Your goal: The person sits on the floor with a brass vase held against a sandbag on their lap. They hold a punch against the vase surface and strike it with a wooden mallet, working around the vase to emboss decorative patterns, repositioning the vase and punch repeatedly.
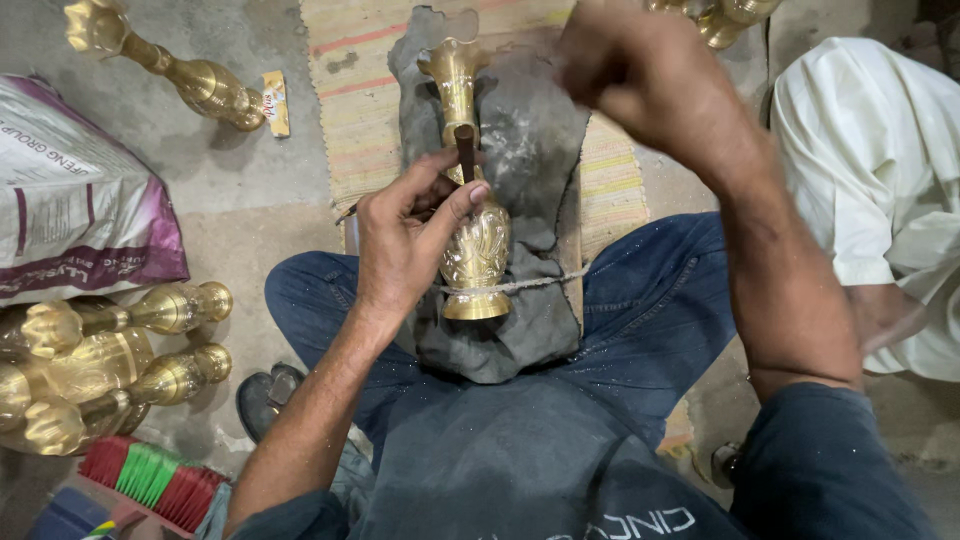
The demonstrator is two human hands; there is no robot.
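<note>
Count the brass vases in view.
At least 6: one vase on the lap under the left hand, one on the floor top left, three piled at left, one cut off at top. More may be hidden.

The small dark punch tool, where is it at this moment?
In the head view, the dark punch stands centre frame, held by the left hand against the neck of the brass vase, which lies on a grey cloth.

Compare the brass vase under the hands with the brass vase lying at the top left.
The vase under the hands lies on a grey cloth, tied with cord, the left hand holding a punch against it. The top-left vase lies loose on bare floor, untouched. Both are shiny, slim-necked brass.
</note>
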